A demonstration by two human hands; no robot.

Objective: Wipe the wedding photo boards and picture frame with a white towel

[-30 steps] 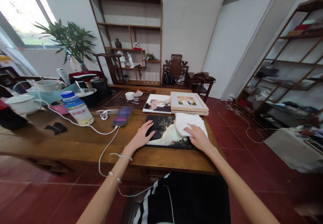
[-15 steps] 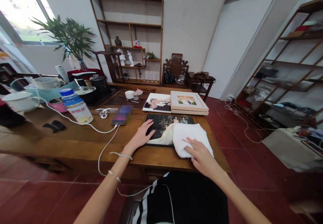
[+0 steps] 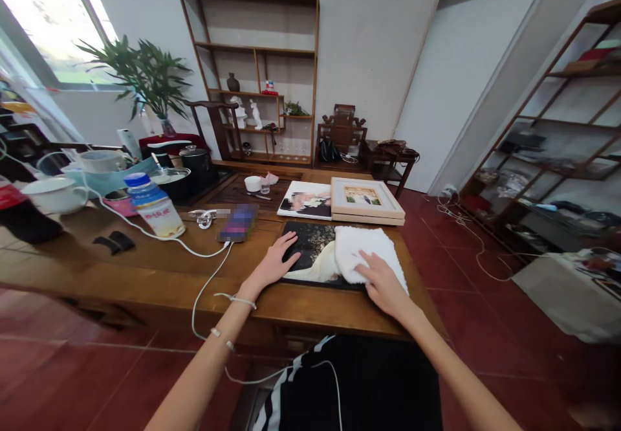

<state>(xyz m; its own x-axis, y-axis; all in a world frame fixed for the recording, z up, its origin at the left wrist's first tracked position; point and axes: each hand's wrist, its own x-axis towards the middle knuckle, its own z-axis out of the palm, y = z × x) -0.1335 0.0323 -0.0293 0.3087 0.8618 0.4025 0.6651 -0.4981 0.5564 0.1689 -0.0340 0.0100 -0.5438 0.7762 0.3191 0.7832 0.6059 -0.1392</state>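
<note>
A dark photo panel (image 3: 310, 253) with a pale dress on it lies flat on the wooden table, close to its front edge. My left hand (image 3: 274, 261) rests on the panel's left side, fingers spread and holding nothing. A fluffy white towel (image 3: 356, 240), folded into a pad, covers the panel's right part. On top of it my right hand (image 3: 383, 282) presses with bent fingers, keeping hold of the cloth. What the towel covers is hidden.
Behind the panel are a white-edged photo print (image 3: 303, 199) and stacked light wooden frames (image 3: 373, 214). A phone (image 3: 237, 222) with a white cable (image 3: 195, 301) lies to the left, near a blue-capped bottle (image 3: 158, 208), a cola bottle (image 3: 32, 214) and a white enamel pot (image 3: 55, 195).
My right hand has pushed the towel a little away from me, up over the panel's far right corner. The left hand stays on the panel. The whole view has shifted slightly.
</note>
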